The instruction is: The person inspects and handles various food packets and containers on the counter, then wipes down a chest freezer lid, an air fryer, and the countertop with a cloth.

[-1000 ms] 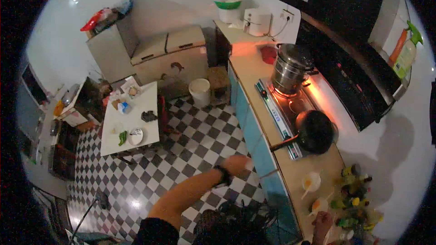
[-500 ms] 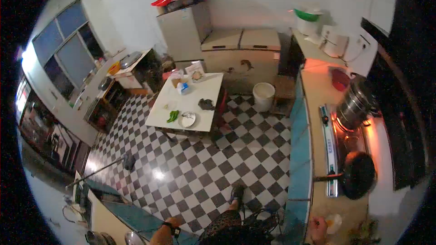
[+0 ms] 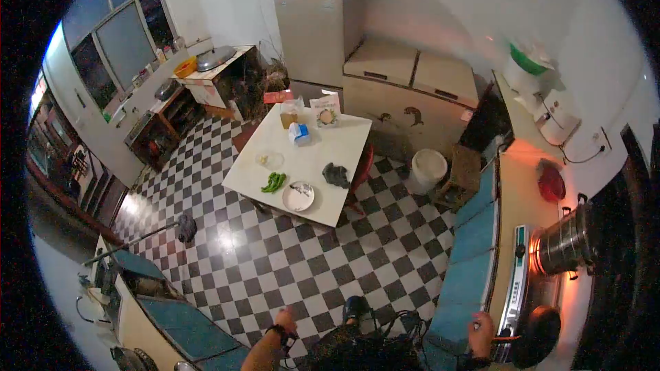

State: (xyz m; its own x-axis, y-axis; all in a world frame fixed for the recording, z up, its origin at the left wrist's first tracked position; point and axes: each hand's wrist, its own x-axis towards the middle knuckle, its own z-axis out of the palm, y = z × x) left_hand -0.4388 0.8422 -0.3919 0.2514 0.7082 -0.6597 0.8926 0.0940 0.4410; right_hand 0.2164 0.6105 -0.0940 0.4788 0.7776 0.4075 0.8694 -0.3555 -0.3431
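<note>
My right hand [image 3: 480, 331] is at the front edge of the right counter, fingers curled inward around something too small to make out. Close beside it is the handle of a black wok [image 3: 537, 336]; whether they touch I cannot tell. The wok sits on the near end of a gas stove [image 3: 515, 295]. A steel pot [image 3: 562, 242] stands over the lit far burner, glowing orange. My left hand [image 3: 286, 321], with a dark band at the wrist, hangs over the checkered floor, touching nothing I can see. Its fingers are too blurred to read.
A white table [image 3: 323, 148] ahead carries green peppers [image 3: 273, 182], a plate [image 3: 298, 196], a dark cloth-like bundle [image 3: 336, 175] and packages. Beyond stand a chest freezer [image 3: 385, 106] and a white bucket [image 3: 427, 169]. A mop [image 3: 185, 228] leans out at left. A red basin [image 3: 552, 182] is on the right counter.
The view has swung, and the table appears nearer. My right hand has left the small egg bowl and is now beside the wok handle. My left hand has moved forward.
</note>
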